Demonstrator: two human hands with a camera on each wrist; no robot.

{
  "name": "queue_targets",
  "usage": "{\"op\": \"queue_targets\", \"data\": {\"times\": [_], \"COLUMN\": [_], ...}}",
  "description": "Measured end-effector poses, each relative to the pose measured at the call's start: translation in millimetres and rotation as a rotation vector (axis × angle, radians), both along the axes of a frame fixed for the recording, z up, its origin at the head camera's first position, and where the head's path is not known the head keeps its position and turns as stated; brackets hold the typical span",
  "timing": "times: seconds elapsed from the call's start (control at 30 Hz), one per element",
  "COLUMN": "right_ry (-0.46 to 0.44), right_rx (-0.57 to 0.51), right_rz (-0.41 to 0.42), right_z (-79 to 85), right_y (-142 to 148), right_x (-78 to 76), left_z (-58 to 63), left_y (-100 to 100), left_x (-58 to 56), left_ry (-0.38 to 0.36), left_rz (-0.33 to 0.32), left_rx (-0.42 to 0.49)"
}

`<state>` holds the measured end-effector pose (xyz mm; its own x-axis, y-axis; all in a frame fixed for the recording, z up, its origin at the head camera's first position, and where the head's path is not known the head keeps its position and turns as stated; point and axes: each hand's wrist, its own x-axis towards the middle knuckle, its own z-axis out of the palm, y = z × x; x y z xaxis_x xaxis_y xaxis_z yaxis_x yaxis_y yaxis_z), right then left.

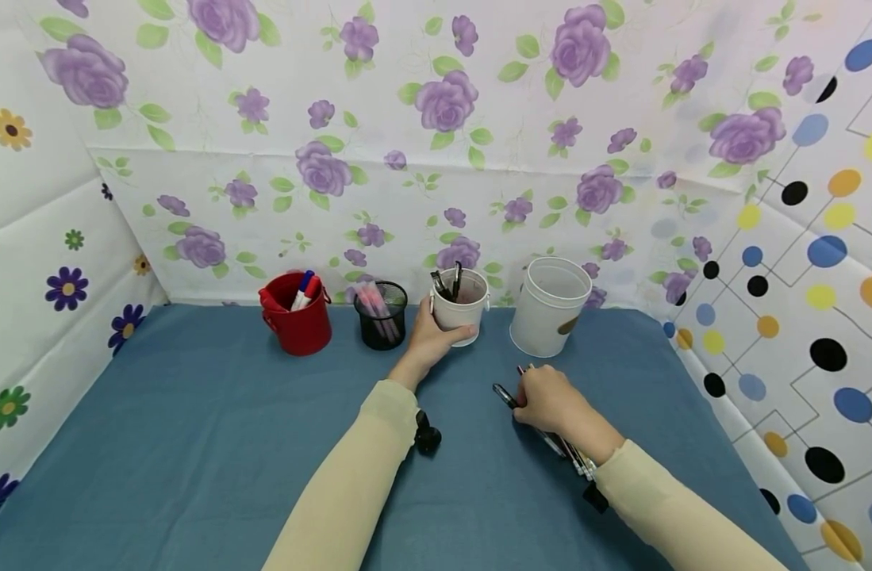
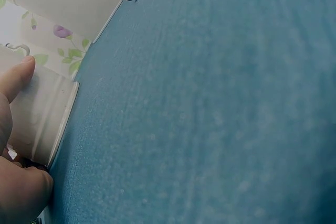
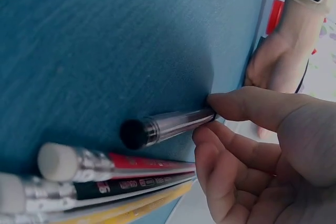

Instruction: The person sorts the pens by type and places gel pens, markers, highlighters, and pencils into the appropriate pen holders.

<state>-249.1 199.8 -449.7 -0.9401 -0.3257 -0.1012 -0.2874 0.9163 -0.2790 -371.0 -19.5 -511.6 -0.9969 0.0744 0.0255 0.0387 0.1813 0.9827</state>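
My left hand (image 1: 424,341) grips a small white bucket (image 1: 459,317) by its side, with the thumb across its front. Several dark pens (image 1: 457,281) stand inside the bucket. Over the blue cloth, my right hand (image 1: 553,403) pinches a clear-barrelled pen with a black end (image 3: 181,123) between thumb and fingers. Beneath that hand lie pencils with white erasers, among them a red pencil (image 3: 144,164), a black one (image 3: 126,186) and a yellow one (image 3: 152,206). Their far ends are hidden behind my fingers in the right wrist view.
A larger white bucket (image 1: 546,317) stands right of the small one. To the left are a black mesh cup (image 1: 382,329) with pink pens and a red bucket (image 1: 303,329) with markers. Flowered cloth (image 1: 393,206) hangs behind the blue-covered table (image 1: 214,444).
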Motion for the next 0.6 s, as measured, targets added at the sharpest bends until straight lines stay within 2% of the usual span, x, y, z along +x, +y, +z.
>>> {"op": "queue_targets", "data": {"times": [0.17, 0.3, 0.47, 0.6], "right_ry": [-0.017, -0.041, -0.051, -0.063], "right_rx": [-0.038, -0.117, -0.229, -0.299], "right_rz": [0.036, 0.106, 0.177, 0.182], "right_z": [0.0, 4.3, 22.6, 40.2], "right_y": [1.3, 4.8, 6.6, 6.9], "right_x": [0.7, -2.8, -12.9, -21.5], "left_z": [8.6, 7.1, 5.8, 5.1], "left_y": [-0.5, 0.4, 0.3, -0.2], "left_x": [9.7, 10.1, 8.6, 8.0], "left_ry": [0.031, 0.031, 0.022, 0.028], "left_rz": [0.001, -0.002, -0.002, 0.004], "left_rx": [0.014, 0.008, 0.01, 0.004]}}
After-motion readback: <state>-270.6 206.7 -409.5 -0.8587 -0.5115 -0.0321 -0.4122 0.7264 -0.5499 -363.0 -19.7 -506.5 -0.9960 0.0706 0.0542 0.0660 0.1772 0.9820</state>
